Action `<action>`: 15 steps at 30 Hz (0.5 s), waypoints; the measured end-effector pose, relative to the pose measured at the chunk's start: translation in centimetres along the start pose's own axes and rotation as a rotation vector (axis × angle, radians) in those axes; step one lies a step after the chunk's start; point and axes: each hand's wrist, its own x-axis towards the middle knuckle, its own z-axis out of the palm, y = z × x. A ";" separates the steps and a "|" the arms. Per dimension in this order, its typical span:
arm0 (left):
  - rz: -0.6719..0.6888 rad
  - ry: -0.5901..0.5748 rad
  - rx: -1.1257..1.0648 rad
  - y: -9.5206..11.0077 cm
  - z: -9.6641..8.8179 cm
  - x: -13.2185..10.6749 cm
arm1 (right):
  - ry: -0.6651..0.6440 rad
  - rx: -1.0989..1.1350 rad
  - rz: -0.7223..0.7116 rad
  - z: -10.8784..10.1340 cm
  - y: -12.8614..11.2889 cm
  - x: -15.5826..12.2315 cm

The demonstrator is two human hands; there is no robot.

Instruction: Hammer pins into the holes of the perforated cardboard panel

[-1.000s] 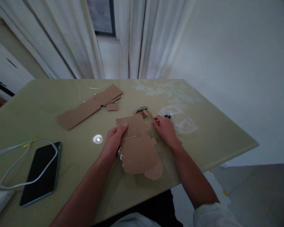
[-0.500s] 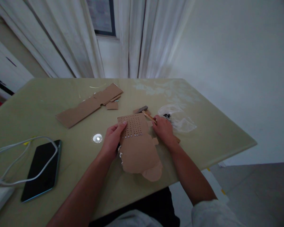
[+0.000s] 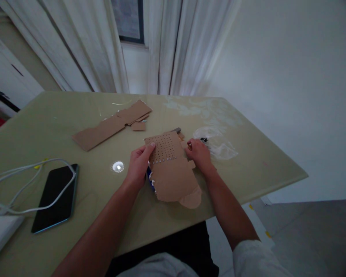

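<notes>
My left hand (image 3: pixel 138 163) pinches the left edge of a brown cardboard piece (image 3: pixel 173 179), thumb on top. Rows of small holes mark its upper part, and white blobs run down its left edge. Something blue shows beneath that edge. My right hand (image 3: pixel 200 154) is closed beside the right edge, around a thin wooden stick (image 3: pixel 189 146) that fingers and cardboard mostly hide. Just past the top edge lies a grey bar (image 3: pixel 177 130), partly covered, among small cardboard bits.
A long cardboard strip (image 3: pixel 103 132) and smaller scraps (image 3: pixel 138 126) lie at the back left. Right of my right hand is a crumpled clear plastic bag (image 3: pixel 223 150). A tablet (image 3: pixel 54 200) with a white cable (image 3: pixel 53 204) across it lies at the left.
The cardboard has shifted slightly up and right with my left hand, and more blue shows under its left edge. The wooden stick, plainly visible before, is now mostly hidden. The view has turned slightly.
</notes>
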 end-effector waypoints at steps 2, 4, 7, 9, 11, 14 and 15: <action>0.018 -0.005 -0.013 -0.1 0.0 0.0 | 0.044 0.022 -0.010 -0.2 -0.2 0.2; 0.037 -0.007 -0.039 0.0 0.0 0.0 | 0.116 0.101 -0.042 -0.7 -0.7 0.5; 0.051 0.013 -0.093 0.5 0.2 -0.1 | 0.167 0.554 -0.109 -2.1 -2.1 1.1; 0.061 0.058 -0.121 1.3 0.5 0.0 | 0.012 0.906 -0.133 -3.4 -3.4 1.3; 0.085 0.101 -0.128 2.2 0.6 0.2 | -0.173 1.088 -0.169 -4.8 -4.8 1.3; 0.149 0.110 -0.086 3.3 0.5 0.5 | -0.500 1.227 -0.219 -6.4 -6.5 0.9; 0.182 0.098 -0.062 3.5 0.4 0.5 | -0.568 1.265 -0.215 -6.6 -6.8 0.6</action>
